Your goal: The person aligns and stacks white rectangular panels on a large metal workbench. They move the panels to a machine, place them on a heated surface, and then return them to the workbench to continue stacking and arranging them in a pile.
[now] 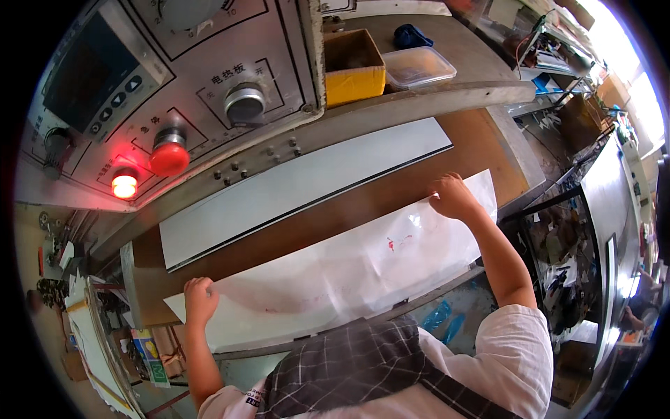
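A long, glossy white sheet (335,269) with small red marks spans the space in front of me, its surface slightly rippled. My left hand (201,300) pinches its far left corner. Toward the right end, my right hand (452,197) is closed on the same far edge. Beyond the sheet, a flat stack of long white strips (300,192) with a dark line along its near edge lies on the brown work surface (363,209). A gap of brown surface separates the stack from the sheet, whose near edge hangs close to my apron.
A control box (202,77) with a knob, a red button (169,155) and a glowing lamp (124,184) overhangs the far left. Behind a metal bar (419,96) stand a yellow box (356,80) and a clear plastic container (419,66). Stacked boards (98,342) lean at left.
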### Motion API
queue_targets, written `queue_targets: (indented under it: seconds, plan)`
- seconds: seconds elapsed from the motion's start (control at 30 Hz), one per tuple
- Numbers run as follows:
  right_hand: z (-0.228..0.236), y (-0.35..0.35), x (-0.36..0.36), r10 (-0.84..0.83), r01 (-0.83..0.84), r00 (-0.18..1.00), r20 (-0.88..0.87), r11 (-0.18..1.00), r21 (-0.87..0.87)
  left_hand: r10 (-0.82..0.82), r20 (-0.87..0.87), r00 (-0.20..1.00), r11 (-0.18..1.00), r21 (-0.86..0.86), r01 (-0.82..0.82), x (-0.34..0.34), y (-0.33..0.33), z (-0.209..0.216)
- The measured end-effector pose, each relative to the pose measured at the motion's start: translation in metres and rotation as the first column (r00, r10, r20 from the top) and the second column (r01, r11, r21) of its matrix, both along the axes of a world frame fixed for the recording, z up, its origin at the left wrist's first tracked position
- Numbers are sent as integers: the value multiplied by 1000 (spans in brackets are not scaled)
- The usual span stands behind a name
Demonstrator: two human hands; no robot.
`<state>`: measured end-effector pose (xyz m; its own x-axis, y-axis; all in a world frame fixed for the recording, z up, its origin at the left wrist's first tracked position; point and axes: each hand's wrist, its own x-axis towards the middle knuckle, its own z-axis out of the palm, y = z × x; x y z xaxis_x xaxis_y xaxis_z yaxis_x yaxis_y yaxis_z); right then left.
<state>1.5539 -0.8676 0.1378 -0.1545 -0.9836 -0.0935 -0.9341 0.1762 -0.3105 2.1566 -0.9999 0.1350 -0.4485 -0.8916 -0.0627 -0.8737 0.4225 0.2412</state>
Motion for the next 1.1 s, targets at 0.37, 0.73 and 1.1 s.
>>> queue_targets:
  seconds: [0.37, 0.73, 1.1]
  plan:
    - [-21, -99, -9, -45, -28, 984, -175, 920, -392, 113, 14, 994, 886, -454, -94, -5, -90, -19]
    - [-50, -216, -19, -50, 253, 923, 381, 826, -505, 137, 29, 990, 778, -621, -90, 19, -264, -118]
    - [-41, -119, 51, -268, 239, 963, -7, 870, -430, 329, 33, 944, 887, -354, -297, -42, -149, -69]
